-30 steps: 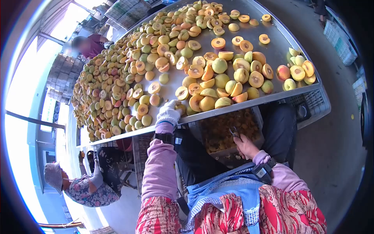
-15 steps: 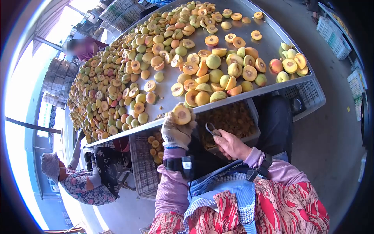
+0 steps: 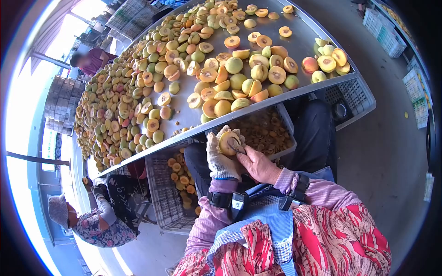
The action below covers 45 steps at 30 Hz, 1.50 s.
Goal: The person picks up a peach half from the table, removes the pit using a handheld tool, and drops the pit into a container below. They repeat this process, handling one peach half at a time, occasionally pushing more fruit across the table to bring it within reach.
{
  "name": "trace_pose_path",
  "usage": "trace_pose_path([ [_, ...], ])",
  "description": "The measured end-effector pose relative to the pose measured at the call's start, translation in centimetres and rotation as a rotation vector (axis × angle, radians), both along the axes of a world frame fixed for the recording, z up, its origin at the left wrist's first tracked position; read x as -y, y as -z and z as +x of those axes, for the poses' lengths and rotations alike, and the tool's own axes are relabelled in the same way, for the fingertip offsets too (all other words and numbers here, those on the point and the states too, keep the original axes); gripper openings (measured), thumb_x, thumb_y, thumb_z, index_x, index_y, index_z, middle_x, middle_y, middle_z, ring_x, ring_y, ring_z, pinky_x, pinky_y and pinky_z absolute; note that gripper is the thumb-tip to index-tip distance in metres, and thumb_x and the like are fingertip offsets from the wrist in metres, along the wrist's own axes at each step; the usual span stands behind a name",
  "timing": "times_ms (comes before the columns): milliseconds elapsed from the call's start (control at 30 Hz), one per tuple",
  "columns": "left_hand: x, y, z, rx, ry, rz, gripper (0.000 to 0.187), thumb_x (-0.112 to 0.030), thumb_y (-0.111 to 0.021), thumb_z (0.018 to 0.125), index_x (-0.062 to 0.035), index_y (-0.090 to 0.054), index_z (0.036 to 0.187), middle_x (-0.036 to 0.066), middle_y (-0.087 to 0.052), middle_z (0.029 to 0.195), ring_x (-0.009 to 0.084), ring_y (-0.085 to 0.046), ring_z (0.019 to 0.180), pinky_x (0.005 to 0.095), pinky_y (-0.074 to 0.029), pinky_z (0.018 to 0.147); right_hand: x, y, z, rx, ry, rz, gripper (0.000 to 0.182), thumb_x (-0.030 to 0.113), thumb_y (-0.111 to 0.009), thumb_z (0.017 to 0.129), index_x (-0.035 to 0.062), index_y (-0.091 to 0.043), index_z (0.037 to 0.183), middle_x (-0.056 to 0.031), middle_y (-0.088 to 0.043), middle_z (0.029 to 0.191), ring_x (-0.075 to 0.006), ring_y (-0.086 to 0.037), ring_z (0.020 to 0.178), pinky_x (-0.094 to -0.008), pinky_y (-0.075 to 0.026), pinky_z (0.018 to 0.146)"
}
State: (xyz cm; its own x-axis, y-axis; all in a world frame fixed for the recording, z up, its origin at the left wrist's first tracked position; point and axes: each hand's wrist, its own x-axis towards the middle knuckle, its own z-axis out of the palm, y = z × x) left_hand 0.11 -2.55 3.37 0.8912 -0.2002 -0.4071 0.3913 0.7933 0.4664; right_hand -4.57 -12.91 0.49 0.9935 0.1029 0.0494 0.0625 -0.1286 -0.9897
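My left hand [image 3: 220,163], in a pale work glove, grips a peach half [image 3: 225,141] with its cut face up, just off the table's front edge. In my bare right hand [image 3: 260,166] is a pitting tool with a metal loop [image 3: 238,148], its loop at the middle of the cut face. The handle is mostly hidden by my fingers. Right behind my hands, many halved peaches [image 3: 277,74] lie on the metal table [image 3: 184,110]. Below the table edge, close to my right hand, a pale crate [image 3: 289,120] holds brown pits and scraps.
Left of my legs, a grey crate [image 3: 159,195] contains peach halves. Another crate [image 3: 366,99] stands under the table's right end. A co-worker in a hat [image 3: 58,210] sits at lower left; another person [image 3: 94,62] is at the table's far side. Stacked crates [image 3: 66,99] stand farther left.
My right hand has brought the loop tool up and left onto the peach half. My left hand has moved slightly right, away from the table edge. The seated co-worker's arm has drawn back.
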Motion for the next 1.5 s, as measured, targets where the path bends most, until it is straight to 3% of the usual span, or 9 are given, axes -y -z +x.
trace_pose_path([
  [67,0.4,0.3,0.2,-0.003,-0.035,0.063,0.04,-0.036,-0.049,0.086,-0.0033,-0.056,0.108,0.017,-0.06,0.099,0.0289,-0.056,0.088,0.0394,-0.047,0.083,0.2,-0.4,-0.2,-0.089,-0.012,0.012,0.033,0.026,-0.043,0.095,-0.003,-0.046,0.112,-0.0239,-0.059,0.101,-0.0393,-0.056,0.098,-0.0398,-0.046,0.082],
  [400,0.7,1.3,0.6,-0.051,-0.134,0.201,0.037,-0.039,-0.05,0.086,-0.0065,-0.056,0.102,0.012,-0.062,0.093,0.0272,-0.058,0.078,0.0399,-0.05,0.075,1.3,-0.6,0.6,-0.173,-0.168,0.02,0.035,0.026,-0.042,0.095,-0.0036,-0.045,0.113,-0.022,-0.059,0.097,-0.0336,-0.059,0.092,-0.0369,-0.047,0.079],
  [600,0.4,0.9,0.4,-0.056,-0.084,0.199,0.038,-0.041,-0.051,0.087,-0.0069,-0.056,0.102,0.011,-0.062,0.093,0.0262,-0.058,0.082,0.039,-0.05,0.075,1.3,-0.8,0.7,-0.191,-0.225,0.162,0.034,0.026,-0.046,0.093,-0.003,-0.046,0.11,-0.0271,-0.059,0.096,-0.0397,-0.058,0.093,-0.0401,-0.047,0.079],
  [1033,0.0,0.4,0.3,0.203,-0.112,0.172,0.042,-0.039,-0.048,0.089,-0.0045,-0.054,0.113,0.011,-0.06,0.105,0.0273,-0.058,0.091,0.0413,-0.05,0.078,0.0,-2.2,0.3,-0.083,-0.035,-0.101,0.03,0.027,-0.049,0.091,-0.0011,-0.045,0.102,-0.0273,-0.06,0.085,-0.0431,-0.058,0.083,-0.0462,-0.047,0.071],
  [1133,0.0,-0.5,-0.1,0.108,-0.093,0.147,0.036,-0.034,-0.051,0.087,-0.0047,-0.054,0.109,0.011,-0.06,0.104,0.0269,-0.058,0.09,0.0396,-0.049,0.08,0.1,-1.6,0.2,-0.087,-0.121,0.054,0.033,0.028,-0.048,0.092,-0.0021,-0.045,0.104,-0.0256,-0.061,0.091,-0.0417,-0.059,0.085,-0.044,-0.047,0.075],
  [1233,-0.1,-0.2,0.6,0.152,-0.057,0.195,0.032,-0.036,-0.053,0.087,-0.0068,-0.058,0.098,0.008,-0.062,0.093,0.0257,-0.059,0.088,0.0419,-0.049,0.079,0.6,-2.1,0.4,-0.117,-0.202,0.179,0.033,0.031,-0.045,0.093,0.0011,-0.045,0.107,-0.0159,-0.061,0.078,-0.0309,-0.062,0.064,-0.0391,-0.049,0.058],
  [1333,0.1,-1.7,-0.2,0.276,-0.068,0.142,0.039,-0.029,-0.057,0.085,-0.0021,-0.051,0.113,0.012,-0.057,0.109,0.0256,-0.056,0.096,0.0397,-0.046,0.086,1.8,-4.3,0.8,-0.625,-0.329,0.576,0.029,0.035,-0.04,0.096,0.0088,-0.046,0.106,0.003,-0.035,0.058,-0.0052,-0.038,0.039,-0.0214,-0.031,0.031],
  [1433,-0.9,-1.9,-0.8,0.54,-0.027,0.188,0.046,-0.031,-0.056,0.087,-0.0029,-0.046,0.121,0.013,-0.054,0.115,0.0251,-0.053,0.1,0.0401,-0.047,0.087,2.2,-3.9,0.8,-0.838,-0.376,0.762,0.031,0.037,-0.042,0.095,0.0096,-0.044,0.11,0.0042,-0.036,0.058,-0.0038,-0.032,0.039,-0.0205,-0.028,0.032],
  [1500,-1.7,-1.8,-1.2,0.218,-0.044,0.09,0.047,-0.041,-0.051,0.089,-0.0062,-0.047,0.12,0.015,-0.056,0.11,0.0269,-0.057,0.095,0.0422,-0.048,0.083,2.3,-4.1,0.4,-0.627,-0.353,0.45,0.031,0.036,-0.043,0.095,0.0068,-0.045,0.106,-0.0019,-0.045,0.061,-0.0112,-0.043,0.044,-0.025,-0.035,0.037],
])
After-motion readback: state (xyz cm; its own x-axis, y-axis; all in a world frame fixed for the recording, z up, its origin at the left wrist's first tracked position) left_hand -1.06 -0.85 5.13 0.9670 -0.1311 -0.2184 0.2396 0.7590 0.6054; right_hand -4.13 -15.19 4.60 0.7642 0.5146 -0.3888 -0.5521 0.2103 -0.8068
